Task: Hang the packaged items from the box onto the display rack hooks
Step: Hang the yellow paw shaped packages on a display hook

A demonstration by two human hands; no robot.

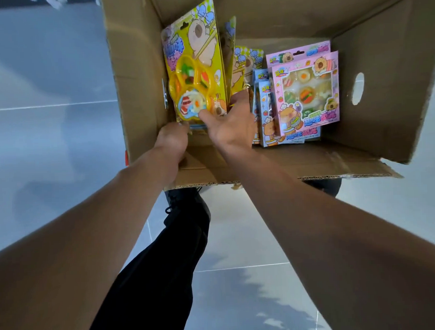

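Note:
An open cardboard box stands on the floor below me. Inside at the left, a yellow blister-card toy pack stands upright. My right hand grips its lower right edge, thumb on the front and fingers behind. My left hand holds the pack's bottom left corner, its fingers hidden behind the card. More yellow packs lean behind it. To the right lie pink boxed toy sets on top of blue ones. No display rack is in view.
The box's near flap folds out toward me and its right wall has a handle hole. Grey glossy floor tiles surround the box. My black-trousered leg and shoe stand just in front of it.

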